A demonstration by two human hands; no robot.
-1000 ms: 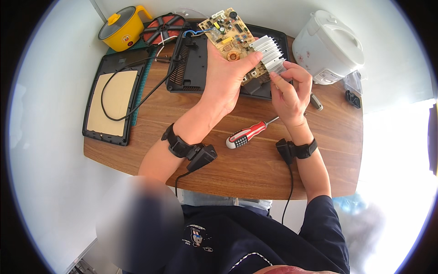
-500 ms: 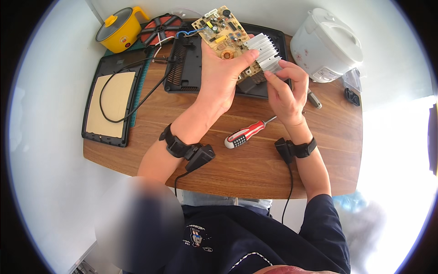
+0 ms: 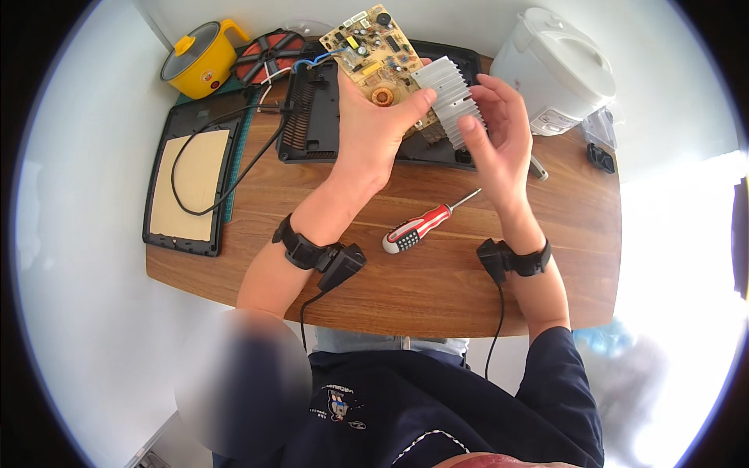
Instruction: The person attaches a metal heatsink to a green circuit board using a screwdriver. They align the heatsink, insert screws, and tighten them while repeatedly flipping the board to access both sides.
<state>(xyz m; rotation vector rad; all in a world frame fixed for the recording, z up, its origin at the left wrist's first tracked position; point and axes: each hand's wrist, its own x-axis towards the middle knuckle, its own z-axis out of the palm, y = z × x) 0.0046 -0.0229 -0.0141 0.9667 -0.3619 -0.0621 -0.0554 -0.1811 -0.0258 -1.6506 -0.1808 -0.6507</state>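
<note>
My left hand (image 3: 373,129) grips a tan circuit board (image 3: 371,45) from below and holds it above the table. A ribbed silver heat sink (image 3: 446,97) is fixed to the board's right end. My right hand (image 3: 497,139) rests its fingertips on the heat sink's right side, fingers spread. Blue and white wires run from the board's left edge toward the red coil (image 3: 269,53). Under the board lies the open black cooker housing (image 3: 312,125). A screwdriver with a red, white and black handle (image 3: 417,227) lies on the wooden table (image 3: 406,288) between my forearms.
A yellow pot (image 3: 201,61) stands at the back left. A black panel with a tan sheet and a looped black cord (image 3: 187,183) lies at the left. A white rice cooker (image 3: 560,69) stands at the back right, small dark parts (image 3: 601,156) beside it.
The board with its heat sink has tilted slightly and shifted left. My right hand has opened its fingers and now lies along the heat sink's right side.
</note>
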